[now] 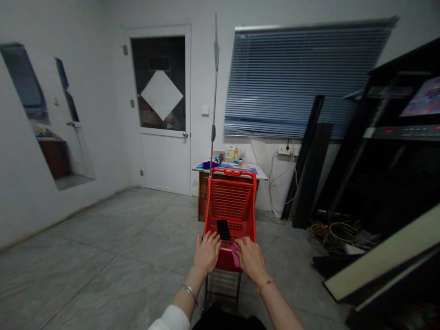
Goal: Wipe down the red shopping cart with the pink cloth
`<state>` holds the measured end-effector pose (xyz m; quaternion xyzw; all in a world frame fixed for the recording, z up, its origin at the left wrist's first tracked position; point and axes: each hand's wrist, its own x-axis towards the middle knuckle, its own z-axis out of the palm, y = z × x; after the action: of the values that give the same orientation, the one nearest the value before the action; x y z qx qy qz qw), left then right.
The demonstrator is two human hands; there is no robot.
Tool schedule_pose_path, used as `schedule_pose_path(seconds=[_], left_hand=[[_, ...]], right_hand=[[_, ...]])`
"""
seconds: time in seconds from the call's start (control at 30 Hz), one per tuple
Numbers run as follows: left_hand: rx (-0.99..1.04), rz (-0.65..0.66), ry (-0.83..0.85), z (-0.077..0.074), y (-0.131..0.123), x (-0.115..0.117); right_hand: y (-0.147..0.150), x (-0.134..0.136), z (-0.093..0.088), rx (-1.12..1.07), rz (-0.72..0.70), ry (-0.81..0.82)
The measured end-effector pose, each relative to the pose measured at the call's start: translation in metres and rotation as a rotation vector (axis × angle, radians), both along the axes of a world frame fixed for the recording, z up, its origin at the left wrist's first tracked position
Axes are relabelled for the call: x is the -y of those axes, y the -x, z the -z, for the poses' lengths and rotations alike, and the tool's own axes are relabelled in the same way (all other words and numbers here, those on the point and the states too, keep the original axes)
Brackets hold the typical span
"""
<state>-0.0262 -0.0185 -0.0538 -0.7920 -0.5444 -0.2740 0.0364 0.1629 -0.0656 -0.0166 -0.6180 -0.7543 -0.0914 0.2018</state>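
The left grip (207,251) is resting released, fingers extended, on the near rim of the red cart (229,201). The right grip (250,259) is grasping a pink cloth (236,254) against that rim. A black phone (223,229) is lying inside the cart, which is standing before a counter (256,172).

The phone (223,229) lies in the cart (229,201), the desk (256,172) behind it, the door (165,137) left.

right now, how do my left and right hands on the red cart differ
The left hand lies bare, fingers spread; the right hand holds a pink cloth. The left wrist wears a silver bangle and a white sleeve; the right wrist a gold bracelet. Both rest on the red cart.
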Motion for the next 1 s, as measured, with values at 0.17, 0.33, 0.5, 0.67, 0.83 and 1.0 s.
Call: schedule_pose_path(seconds=[0.17,0.33,0.5,0.67,0.83,1.0], left_hand=[[-0.028,0.001,0.023,0.0,0.005,-0.005],[-0.022,-0.007,0.064,0.001,-0.003,-0.008],[-0.017,0.025,0.111,0.001,-0.015,-0.008],[-0.033,0.016,0.105,0.0,-0.019,-0.008],[-0.029,0.017,0.07,-0.001,-0.017,-0.008],[0.01,0.023,0.066,0.005,-0.025,-0.008]], right_hand=[[0.003,0.001,0.008,-0.033,0.006,-0.052],[0.004,0.0,0.016,-0.051,0.075,-0.081],[0.027,-0.016,0.015,-0.033,0.196,-0.093],[0.05,-0.028,0.013,-0.026,0.172,-0.107],[0.007,-0.014,0.022,-0.001,0.105,-0.162],[-0.027,-0.009,0.027,0.003,0.117,-0.212]])
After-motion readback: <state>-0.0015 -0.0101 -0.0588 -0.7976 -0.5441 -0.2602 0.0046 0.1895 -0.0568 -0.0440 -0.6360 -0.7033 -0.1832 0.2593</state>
